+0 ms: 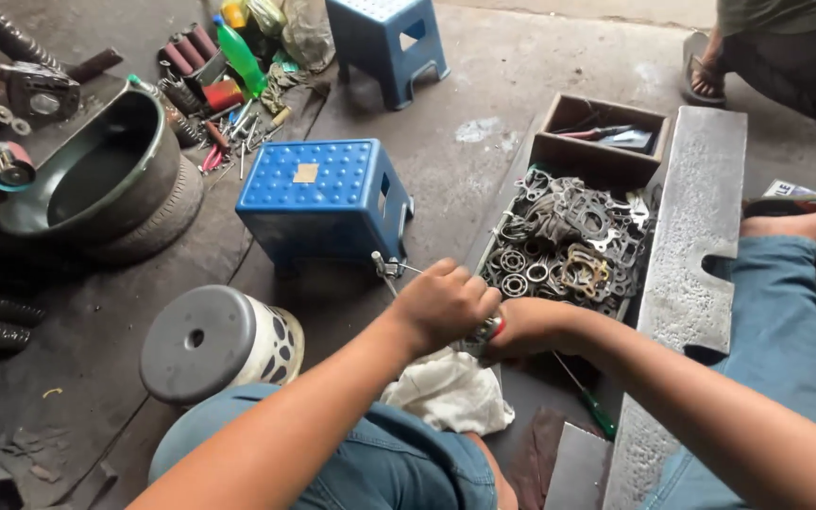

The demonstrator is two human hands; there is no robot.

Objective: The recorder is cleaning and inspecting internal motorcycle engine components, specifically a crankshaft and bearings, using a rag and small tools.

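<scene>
Looking down from the head view, both fists close together on a small metal part with red on it — left hand clenched over it, right hand gripping beside — above a white rag, so steady, even pressure seems wise beside the tray of gaskets.

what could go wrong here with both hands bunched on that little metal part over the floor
1. Both hands, left hand and right hand, crowd one small metal part; a slip could pinch or cut a finger.
2. If dropped, it may be lost among the gaskets and rings in the tray just beyond.
3. The screwdriver lies loose on the floor under the right forearm, easy to knock or kneel on.
</scene>
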